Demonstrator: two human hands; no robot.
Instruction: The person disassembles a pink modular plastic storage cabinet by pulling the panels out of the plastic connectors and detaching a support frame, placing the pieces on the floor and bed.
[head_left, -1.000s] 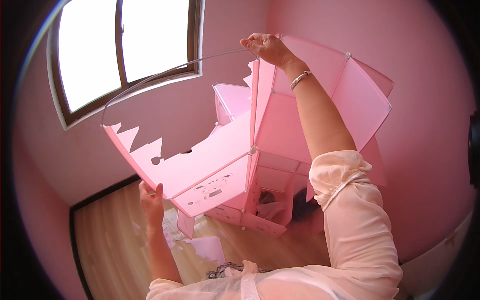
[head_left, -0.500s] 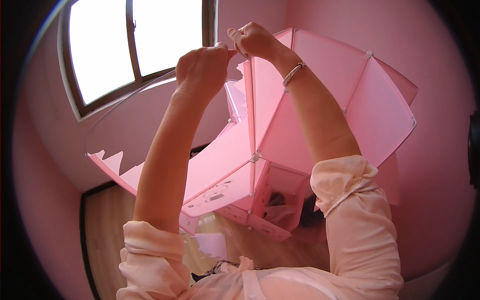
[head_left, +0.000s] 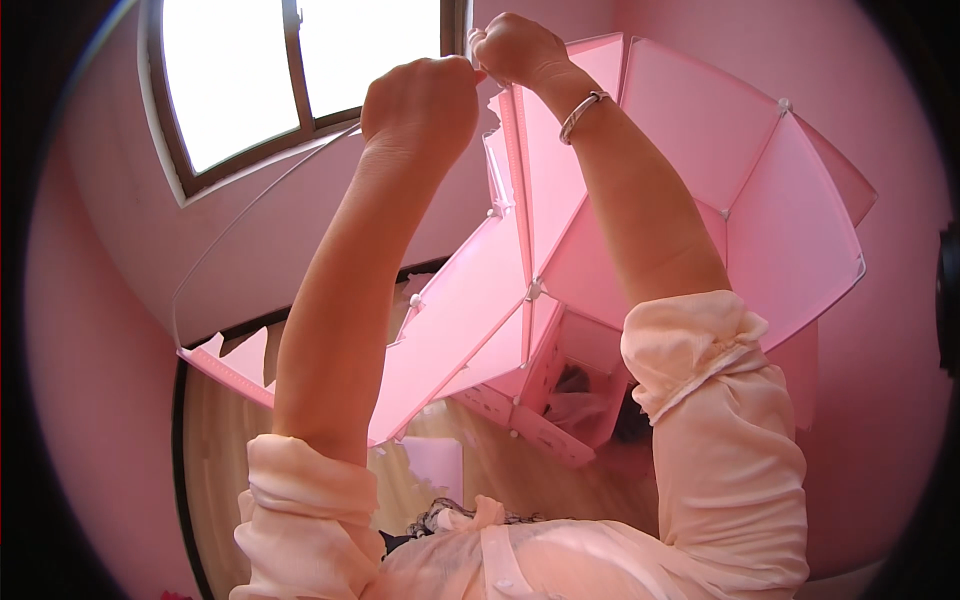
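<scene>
Both arms are raised over a pink cabinet of wire-framed plastic panels (head_left: 655,130). My left hand (head_left: 422,105) is a closed fist on the bare wire (head_left: 255,200) of a panel whose pink sheet (head_left: 235,360) is torn away, with a jagged strip left along its edge. Close beside it, my right hand (head_left: 518,50), with a bracelet at the wrist, pinches at the top corner where the upright panel edge (head_left: 517,150) ends. The fingertips of both hands are mostly hidden. White connectors (head_left: 535,289) join the panel corners.
A window (head_left: 300,80) with a dark frame is at the back left, in a pink wall (head_left: 90,330). Lower cabinet compartments hold dark and sheer cloth (head_left: 575,405). A torn pale piece of sheet (head_left: 436,465) lies on the wooden floor (head_left: 215,430).
The cabinet and window have shifted right in view, and both hands sit higher in it. The torn panel's lower edge has dropped, hiding the printed panel below it.
</scene>
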